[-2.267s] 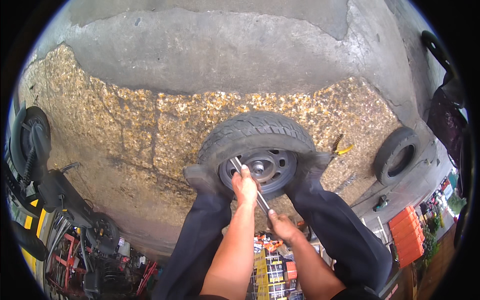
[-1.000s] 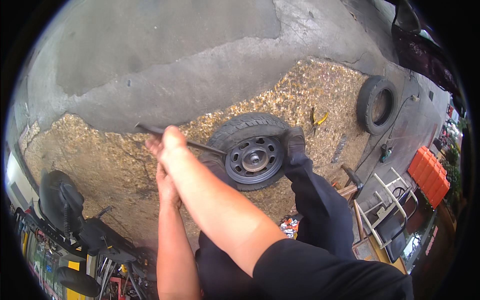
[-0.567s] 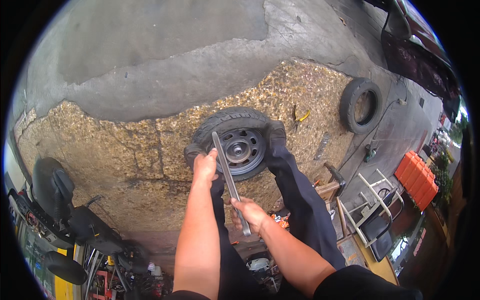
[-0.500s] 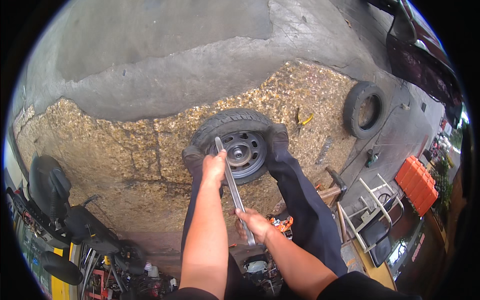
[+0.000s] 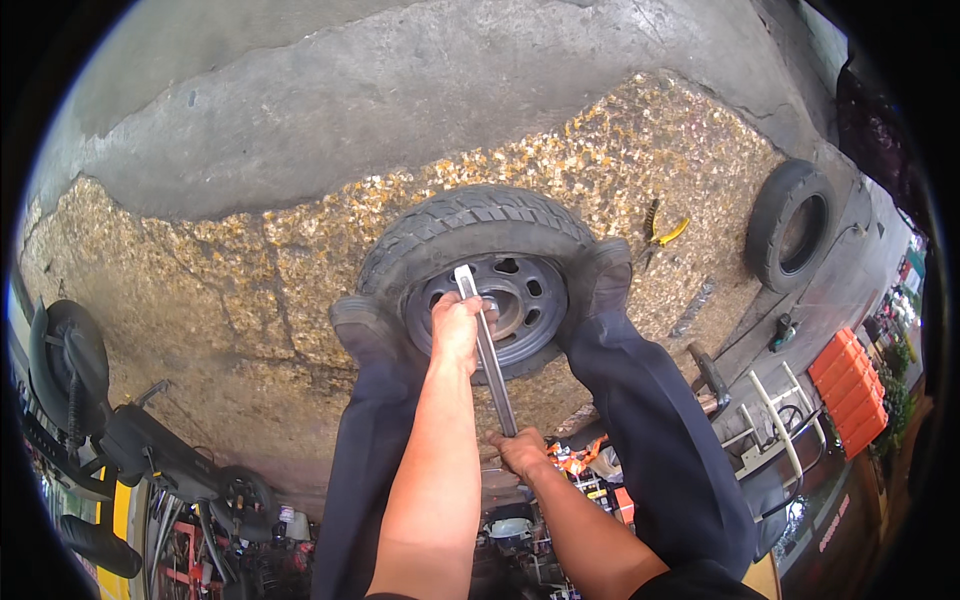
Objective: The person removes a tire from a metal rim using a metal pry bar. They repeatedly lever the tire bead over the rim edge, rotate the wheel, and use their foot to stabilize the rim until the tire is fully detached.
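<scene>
A small wheel lies between my feet: a black knobbly tyre (image 5: 450, 232) around a dark grey metal rim (image 5: 545, 330) with cut-outs and a central hub. My left hand (image 5: 457, 325) is wrapped around the upper part of a long silver tyre lever (image 5: 494, 372). Its far tip lies over the rim near the tyre's inner edge; whether it touches cannot be made out. Lower down, my right hand (image 5: 522, 452) grips the same lever close to its near end. My two shoes (image 5: 605, 275) press against the tyre on either side.
Yellow-handled pliers (image 5: 670, 233) lie on the rough stony ground beyond my right foot. Farther right rests a loose tyre (image 5: 790, 228). A hammer (image 5: 708, 375), a white metal frame (image 5: 775, 410) and an orange crate (image 5: 848, 392) are at the right; a black scooter (image 5: 165, 440) is at the left.
The wheel looks larger and nearer in view. The lever's far tip has moved from the tyre's sidewall side toward the rim, and the lever stands a little steeper. Both hands still hold it.
</scene>
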{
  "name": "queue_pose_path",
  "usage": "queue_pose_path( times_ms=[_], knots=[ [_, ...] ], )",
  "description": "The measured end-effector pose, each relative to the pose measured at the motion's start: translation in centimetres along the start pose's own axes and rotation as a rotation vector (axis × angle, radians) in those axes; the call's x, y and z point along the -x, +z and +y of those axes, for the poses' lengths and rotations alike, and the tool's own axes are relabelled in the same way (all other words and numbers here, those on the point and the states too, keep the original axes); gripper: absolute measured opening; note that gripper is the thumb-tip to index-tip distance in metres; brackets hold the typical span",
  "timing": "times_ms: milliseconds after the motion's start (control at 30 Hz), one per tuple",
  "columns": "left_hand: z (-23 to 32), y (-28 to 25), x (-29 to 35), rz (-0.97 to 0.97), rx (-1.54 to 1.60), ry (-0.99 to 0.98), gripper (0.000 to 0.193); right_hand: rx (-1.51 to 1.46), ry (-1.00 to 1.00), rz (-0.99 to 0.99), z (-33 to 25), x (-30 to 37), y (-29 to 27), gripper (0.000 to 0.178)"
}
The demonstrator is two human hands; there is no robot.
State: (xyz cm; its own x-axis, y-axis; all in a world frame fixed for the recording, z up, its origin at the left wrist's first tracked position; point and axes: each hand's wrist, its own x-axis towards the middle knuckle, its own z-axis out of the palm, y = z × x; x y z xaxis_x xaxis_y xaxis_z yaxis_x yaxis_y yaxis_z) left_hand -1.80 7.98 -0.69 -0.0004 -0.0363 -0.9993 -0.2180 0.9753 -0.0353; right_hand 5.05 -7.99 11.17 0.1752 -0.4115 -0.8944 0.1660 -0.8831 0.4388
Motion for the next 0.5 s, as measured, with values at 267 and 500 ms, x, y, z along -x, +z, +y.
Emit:
queue_pose_path(
  times_ms=[267,500],
  knots=[
    [-0.2,0.9,-1.9,-0.033,0.145,0.131,0.010,0.066,0.046,-0.017,1.3,-8.1,0.2,0.047],
    [-0.6,1.1,-1.9,-0.039,0.214,0.199,0.013,0.088,-0.034,-0.039,0.1,-12.6,-1.4,0.050]
  ],
)
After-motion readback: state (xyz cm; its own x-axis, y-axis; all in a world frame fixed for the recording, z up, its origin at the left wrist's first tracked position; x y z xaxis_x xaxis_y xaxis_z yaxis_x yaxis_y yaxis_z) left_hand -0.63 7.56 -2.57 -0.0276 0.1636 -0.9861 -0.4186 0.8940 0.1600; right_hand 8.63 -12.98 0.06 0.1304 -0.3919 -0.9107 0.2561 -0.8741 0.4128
